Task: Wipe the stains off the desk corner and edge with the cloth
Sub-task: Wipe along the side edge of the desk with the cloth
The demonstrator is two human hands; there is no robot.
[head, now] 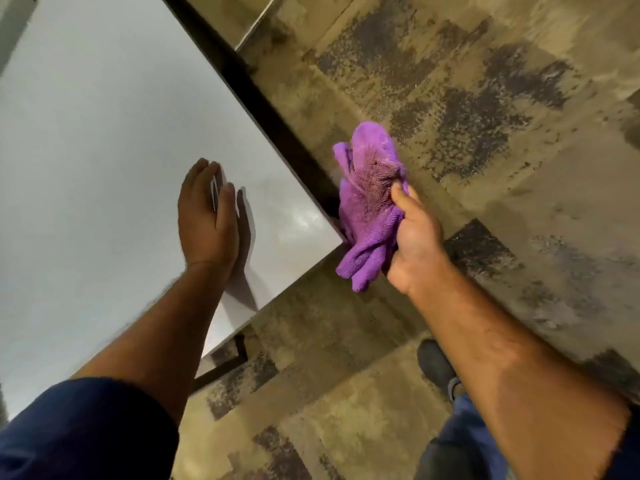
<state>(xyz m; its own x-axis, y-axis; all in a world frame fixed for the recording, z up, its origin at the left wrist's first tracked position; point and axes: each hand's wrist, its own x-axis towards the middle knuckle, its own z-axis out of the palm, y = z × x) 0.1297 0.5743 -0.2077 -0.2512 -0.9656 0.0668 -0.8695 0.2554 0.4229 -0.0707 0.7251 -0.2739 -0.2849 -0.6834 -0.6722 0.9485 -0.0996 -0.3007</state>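
A white desk fills the left of the head view, its corner pointing right at about the middle of the frame. My right hand grips a bunched purple cloth and presses it against the desk's corner and its dark side edge. My left hand lies flat on the desktop a little left of the corner, fingers together and holding nothing. A faint smudge and a shine show on the surface near the corner.
Beyond the desk lies mottled brown and dark carpet. A dark shoe stands on the floor at lower right. A black desk frame piece shows under the near edge. Another pale furniture edge sits at the top.
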